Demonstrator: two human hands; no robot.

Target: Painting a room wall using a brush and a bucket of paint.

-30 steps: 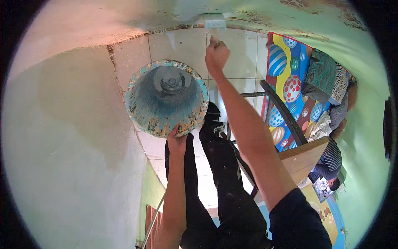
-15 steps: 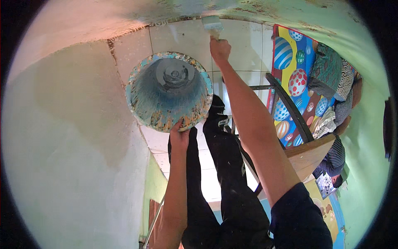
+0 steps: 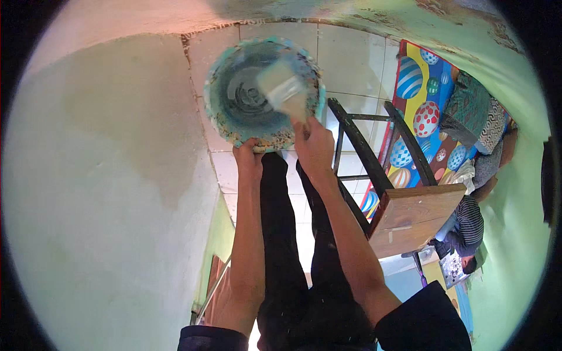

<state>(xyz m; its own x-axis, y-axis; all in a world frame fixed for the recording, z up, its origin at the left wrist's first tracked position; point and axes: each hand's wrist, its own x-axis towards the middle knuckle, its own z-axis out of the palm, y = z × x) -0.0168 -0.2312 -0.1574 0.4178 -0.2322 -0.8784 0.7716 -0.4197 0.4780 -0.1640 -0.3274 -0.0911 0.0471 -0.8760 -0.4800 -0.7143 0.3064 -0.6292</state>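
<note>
A paint-crusted bucket (image 3: 219, 120) is tipped so that its inside faces me, with pale paint smears at the bottom. My left hand (image 3: 249, 161) grips its near rim, fingers curled over the edge. In my right hand (image 3: 314, 146) is a wide flat paintbrush (image 3: 287, 93), held by the handle. Its bristle end, blurred by motion, overlaps the bucket's mouth; whether it touches the inner wall I cannot tell.
A stool with a wooden top (image 3: 415, 216) and dark legs stands right of my legs. Beyond it lie a colourful patterned mat (image 3: 410, 88) and cushions (image 3: 468, 108). Another person (image 3: 468, 225) is at the lower right. A damp-stained wall (image 3: 105, 175) rises on the left.
My right hand has drawn the paintbrush back from the far wall to the bucket. The bucket has shifted slightly away and right, its mouth turned more toward me.
</note>
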